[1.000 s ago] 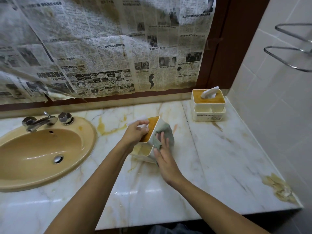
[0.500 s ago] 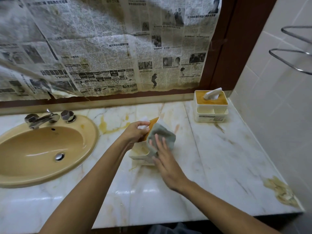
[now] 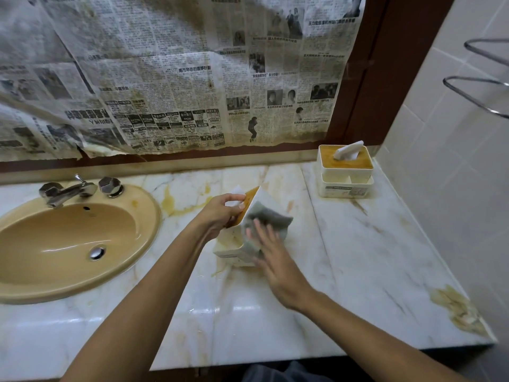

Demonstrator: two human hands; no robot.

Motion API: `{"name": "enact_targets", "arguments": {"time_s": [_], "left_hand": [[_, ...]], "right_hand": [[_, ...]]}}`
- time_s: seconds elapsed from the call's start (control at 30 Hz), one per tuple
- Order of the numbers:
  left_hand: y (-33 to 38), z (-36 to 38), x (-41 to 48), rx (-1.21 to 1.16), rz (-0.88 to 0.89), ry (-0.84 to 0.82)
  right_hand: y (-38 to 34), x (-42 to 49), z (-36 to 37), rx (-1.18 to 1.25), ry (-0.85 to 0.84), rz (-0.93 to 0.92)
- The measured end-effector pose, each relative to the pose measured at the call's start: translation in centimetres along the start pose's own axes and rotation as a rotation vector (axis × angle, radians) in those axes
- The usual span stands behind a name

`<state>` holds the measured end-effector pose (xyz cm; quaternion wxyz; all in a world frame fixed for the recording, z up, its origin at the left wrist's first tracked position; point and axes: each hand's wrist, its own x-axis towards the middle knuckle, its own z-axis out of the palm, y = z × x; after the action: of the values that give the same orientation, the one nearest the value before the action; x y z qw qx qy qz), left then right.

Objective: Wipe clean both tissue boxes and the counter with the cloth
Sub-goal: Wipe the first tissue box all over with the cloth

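A white tissue box point(image 3: 233, 245) with an orange lid lies tipped on its side in the middle of the marble counter point(image 3: 358, 257). My left hand point(image 3: 220, 213) grips its lid end. My right hand point(image 3: 275, 257) presses a grey cloth point(image 3: 265, 220) flat against the box's upturned side, fingers spread. A second white tissue box point(image 3: 344, 172), orange-topped with a tissue sticking out, stands upright at the back right corner.
A tan sink point(image 3: 68, 244) with a chrome tap point(image 3: 68, 190) fills the left. Yellow-brown stains mark the counter behind the box point(image 3: 176, 204) and at the front right edge point(image 3: 457, 312). Newspaper point(image 3: 165, 78) covers the mirror. A metal towel rack point(image 3: 479, 86) juts from the tiled right wall.
My right hand has slid the cloth up and across the tipped box's side. My left hand keeps hold of the lid end. The view has shifted slightly.
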<state>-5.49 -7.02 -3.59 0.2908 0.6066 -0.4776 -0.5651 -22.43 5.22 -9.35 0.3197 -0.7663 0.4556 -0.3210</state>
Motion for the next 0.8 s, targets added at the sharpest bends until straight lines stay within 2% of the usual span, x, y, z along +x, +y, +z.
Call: {"name": "enact_targets", "arguments": {"time_s": [0.1, 0.17, 0.23, 0.4, 0.47, 0.57, 0.7, 0.8], "left_hand": [[-0.2, -0.1, 0.0, 0.046, 0.01, -0.012], [-0.4, 0.1, -0.1, 0.041, 0.025, -0.03], [-0.7, 0.4, -0.2, 0.021, 0.04, -0.049], [-0.9, 0.4, -0.4, 0.031, -0.001, -0.043], [-1.1, 0.2, -0.5, 0.067, -0.012, -0.029], [-1.3, -0.2, -0.5, 0.104, 0.024, -0.031], [-0.6, -0.8, -0.4, 0.295, 0.092, -0.106], [-0.1, -1.2, -0.4, 0.493, 0.137, -0.22]], "right_hand": [[0.7, -1.2, 1.1, -0.052, -0.07, -0.052], [1.3, -0.2, 0.9, -0.054, 0.0, -0.044], [2.1, 1.6, 0.1, -0.031, 0.139, -0.004], [2.6, 5.3, -2.6, 0.231, 0.306, 0.328], [2.4, 5.5, -3.6, 0.384, 0.454, 0.456], [3.0, 5.5, -5.1, 0.473, 0.642, 0.585], [4.1, 5.0, -6.3, 0.659, 0.687, 0.773], [4.1, 4.6, -7.1, 0.82, 0.714, 0.823]]}}
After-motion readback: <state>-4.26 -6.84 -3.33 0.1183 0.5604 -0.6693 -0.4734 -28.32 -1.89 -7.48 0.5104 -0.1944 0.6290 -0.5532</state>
